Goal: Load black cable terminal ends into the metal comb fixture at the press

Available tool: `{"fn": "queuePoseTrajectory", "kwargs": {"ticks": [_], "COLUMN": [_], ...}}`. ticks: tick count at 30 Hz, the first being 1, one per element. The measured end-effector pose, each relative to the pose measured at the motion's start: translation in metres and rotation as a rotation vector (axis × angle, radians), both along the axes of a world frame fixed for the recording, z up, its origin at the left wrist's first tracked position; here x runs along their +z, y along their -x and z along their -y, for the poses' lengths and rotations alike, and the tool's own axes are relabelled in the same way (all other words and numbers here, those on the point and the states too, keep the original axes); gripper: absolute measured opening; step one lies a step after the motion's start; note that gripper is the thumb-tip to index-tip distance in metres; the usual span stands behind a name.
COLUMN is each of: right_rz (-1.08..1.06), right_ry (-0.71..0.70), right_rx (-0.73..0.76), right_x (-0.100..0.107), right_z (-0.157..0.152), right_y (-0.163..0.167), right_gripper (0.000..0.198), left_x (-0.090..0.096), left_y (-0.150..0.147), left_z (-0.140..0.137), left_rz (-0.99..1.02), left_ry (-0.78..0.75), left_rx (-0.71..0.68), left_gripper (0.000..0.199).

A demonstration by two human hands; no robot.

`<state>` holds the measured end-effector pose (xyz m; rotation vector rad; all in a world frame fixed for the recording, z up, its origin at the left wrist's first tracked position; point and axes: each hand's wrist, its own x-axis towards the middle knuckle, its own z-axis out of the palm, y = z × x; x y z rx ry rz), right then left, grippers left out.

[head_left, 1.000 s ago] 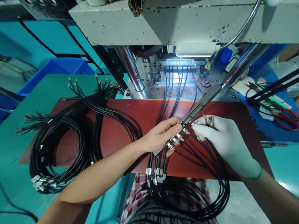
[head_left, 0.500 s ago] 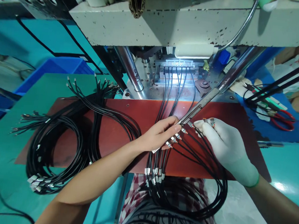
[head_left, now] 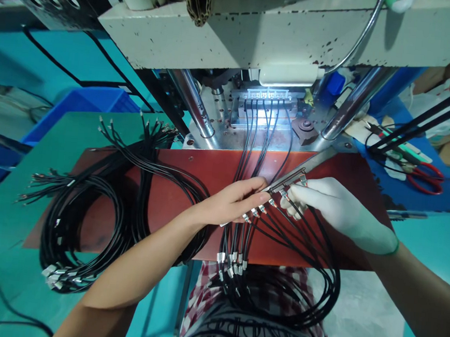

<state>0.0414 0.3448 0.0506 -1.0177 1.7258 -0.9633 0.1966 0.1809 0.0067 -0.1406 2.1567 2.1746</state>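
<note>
Bare left hand (head_left: 233,204) pinching metal bar (head_left: 286,179) | gloved right hand (head_left: 333,205) gripping black cables (head_left: 282,230) | red board (head_left: 176,196) beneath

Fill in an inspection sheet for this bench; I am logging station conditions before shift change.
Surface: red-brown board on a teal table.
Job's things: metal bar with a row of cable ends along it.
Clutter: red scissors on the blue mat; white bag by the table edge.
Hands: left hand bare, pinching the bar; right hand gloved, fingertips at the cable ends.
Cables: black bundle coiled on the left; others run into the machine fixture.
Surroundings: press machine; blue bin.
</note>
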Motion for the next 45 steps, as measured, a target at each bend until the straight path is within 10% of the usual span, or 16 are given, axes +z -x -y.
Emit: {"fn": "queuePoseTrajectory", "kwargs": {"ticks": [4,11,22,34,45], "right_rz": [-0.041,-0.076,-0.116,-0.181,-0.142], "right_ry": [-0.003,0.046,0.124,0.033,0.04], "right_rx": [0.008,-0.27,-0.639,-0.335,-0.35], "right_x": [-0.007,-0.004,-0.011,0.007,0.002], "right_z": [-0.003,-0.013,-0.018,-0.009,-0.001], "right_y": [0.0,-0.008,-0.016,-0.004,-0.002], "right_gripper": [0.037,0.034,0.021,0.02,0.019], "left_x": [0.003,-0.007,-0.013,-0.013,-0.007], "left_y": [0.0,0.0,0.002,0.004,0.002], "left_z": [0.001,-0.003,-0.002,-0.004,-0.001], "left_rz": [-0.112,0.08,0.099,0.078,0.071], "left_ry": [0.251,-0.106,-0.201,-0.271,-0.097], "left_rx": [0.011,0.033,0.044,0.046,0.027], "left_gripper": [0.035,0.042,0.043,0.043,0.041]}}
